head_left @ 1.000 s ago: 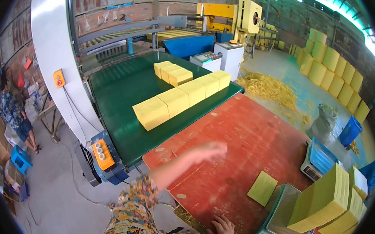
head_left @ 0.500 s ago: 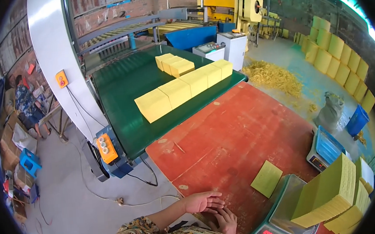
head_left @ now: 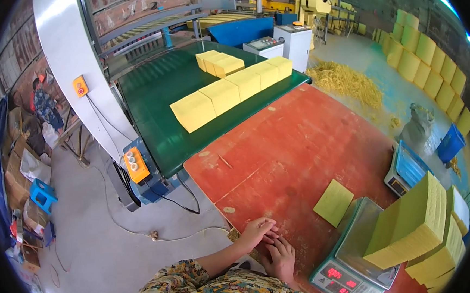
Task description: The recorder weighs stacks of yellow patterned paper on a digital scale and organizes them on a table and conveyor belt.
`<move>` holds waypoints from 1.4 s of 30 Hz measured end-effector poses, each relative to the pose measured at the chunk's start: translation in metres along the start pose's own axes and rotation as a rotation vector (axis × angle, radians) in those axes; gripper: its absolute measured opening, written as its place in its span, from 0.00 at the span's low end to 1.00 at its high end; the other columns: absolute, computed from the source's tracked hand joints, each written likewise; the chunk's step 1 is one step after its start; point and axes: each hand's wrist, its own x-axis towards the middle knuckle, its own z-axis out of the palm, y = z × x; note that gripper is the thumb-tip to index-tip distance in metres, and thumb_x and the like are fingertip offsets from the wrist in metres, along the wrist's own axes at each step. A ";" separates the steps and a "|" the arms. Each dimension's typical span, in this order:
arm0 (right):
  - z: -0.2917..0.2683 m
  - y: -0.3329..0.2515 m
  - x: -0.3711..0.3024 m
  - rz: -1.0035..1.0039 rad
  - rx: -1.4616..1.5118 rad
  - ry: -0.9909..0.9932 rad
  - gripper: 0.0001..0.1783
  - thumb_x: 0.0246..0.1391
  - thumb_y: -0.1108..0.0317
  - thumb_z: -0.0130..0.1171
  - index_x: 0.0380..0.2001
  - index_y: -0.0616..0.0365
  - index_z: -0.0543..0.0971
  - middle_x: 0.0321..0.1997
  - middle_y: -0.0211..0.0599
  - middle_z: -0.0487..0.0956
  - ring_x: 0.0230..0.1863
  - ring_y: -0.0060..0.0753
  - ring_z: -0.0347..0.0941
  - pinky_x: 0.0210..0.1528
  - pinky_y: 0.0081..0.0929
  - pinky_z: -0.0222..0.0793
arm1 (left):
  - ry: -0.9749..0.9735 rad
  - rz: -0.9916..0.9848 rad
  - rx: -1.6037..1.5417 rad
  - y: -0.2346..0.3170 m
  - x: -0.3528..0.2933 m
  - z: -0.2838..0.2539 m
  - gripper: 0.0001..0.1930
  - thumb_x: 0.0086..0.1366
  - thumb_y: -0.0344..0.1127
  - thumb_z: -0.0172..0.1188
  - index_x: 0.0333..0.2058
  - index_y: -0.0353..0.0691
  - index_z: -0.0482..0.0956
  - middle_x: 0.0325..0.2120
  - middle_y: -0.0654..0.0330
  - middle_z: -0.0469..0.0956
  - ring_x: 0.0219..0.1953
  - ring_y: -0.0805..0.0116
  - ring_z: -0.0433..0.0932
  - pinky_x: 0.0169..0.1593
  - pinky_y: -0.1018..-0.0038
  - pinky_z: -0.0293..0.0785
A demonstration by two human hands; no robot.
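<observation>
Both my hands are close together over the near edge of a red tabletop (head_left: 295,153). My left hand (head_left: 257,233) is loosely bent, open, with nothing seen in it. Just beside it, my right hand (head_left: 281,255) is open, its fingers slightly apart and near the left fingertips. To their right lies a flat yellow sheet stack (head_left: 333,203), next to a digital scale (head_left: 357,252) with a lit red display. A thick block of yellow paper (head_left: 406,224) rests tilted on the scale's plate, with more yellow paper (head_left: 437,266) beside it.
Yellow paper blocks (head_left: 226,92) stand in rows on a green conveyor belt (head_left: 164,146) beyond the table. A second scale with a blue tray (head_left: 411,167) sits at the table's right edge. An orange button box (head_left: 136,165) is at left. Another person (head_left: 47,105) is far left.
My left hand's fingers have bent inward from being stretched out. Both hands sit slightly higher in the picture as the view shifts. The person at far left appears more upright.
</observation>
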 end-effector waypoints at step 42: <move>-0.311 0.061 -0.207 0.564 1.210 0.208 0.11 0.60 0.72 0.53 0.42 0.66 0.79 0.41 0.37 0.81 0.45 0.28 0.76 0.52 0.27 0.70 | 0.130 0.456 0.202 0.049 -0.045 0.246 0.14 0.70 0.38 0.53 0.46 0.34 0.75 0.39 0.53 0.80 0.39 0.66 0.80 0.42 0.71 0.75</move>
